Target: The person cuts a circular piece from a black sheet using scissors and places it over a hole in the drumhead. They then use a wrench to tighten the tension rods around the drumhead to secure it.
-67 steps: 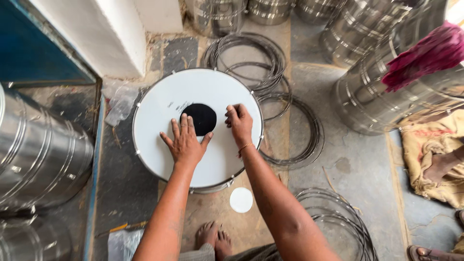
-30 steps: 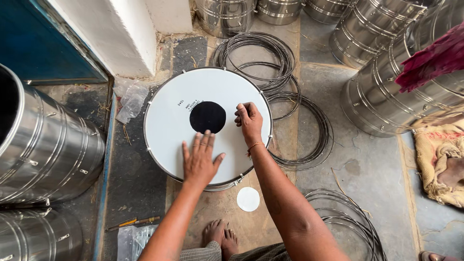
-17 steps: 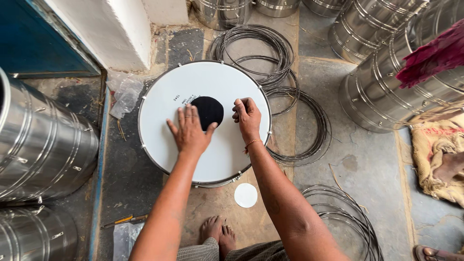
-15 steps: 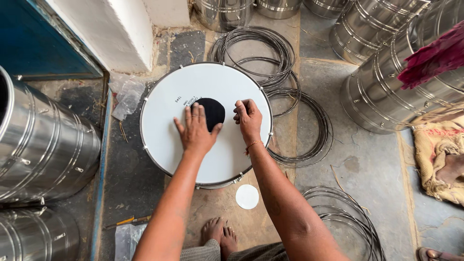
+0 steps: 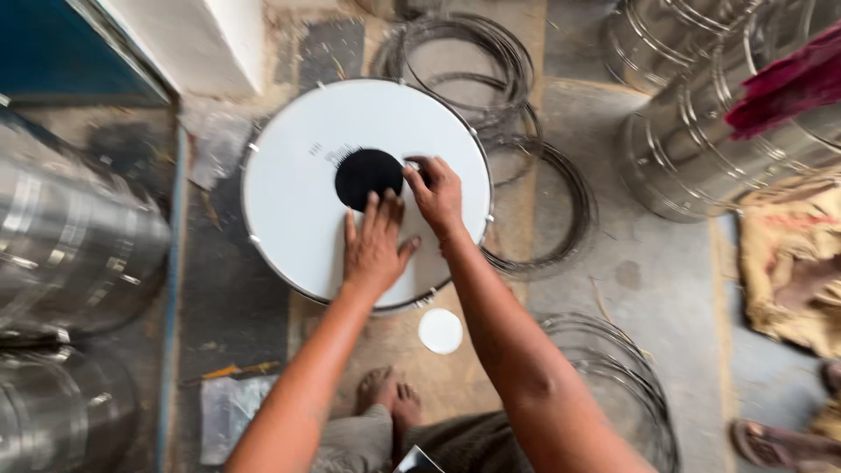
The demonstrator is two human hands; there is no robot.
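A round drum with a white head (image 5: pixel 289 201) stands on the floor in front of me. A black circular patch (image 5: pixel 366 175) lies at its centre. My left hand (image 5: pixel 375 247) rests flat on the white skin just below the patch, fingers spread and fingertips touching its lower edge. My right hand (image 5: pixel 435 191) has its fingers curled and presses on the patch's right edge. Neither hand holds anything loose.
Shiny metal drum shells stand at the left (image 5: pixel 70 254) and upper right (image 5: pixel 701 131). Wire hoops (image 5: pixel 561 210) lie on the floor right of the drum and more (image 5: pixel 631 385) near my right arm. A small white disc (image 5: pixel 440 330) lies by my bare feet (image 5: pixel 390 398).
My left hand slid over the drum head, down to the lower skin, up beside the patch, then back just below it. My right hand stayed at the patch's right edge.
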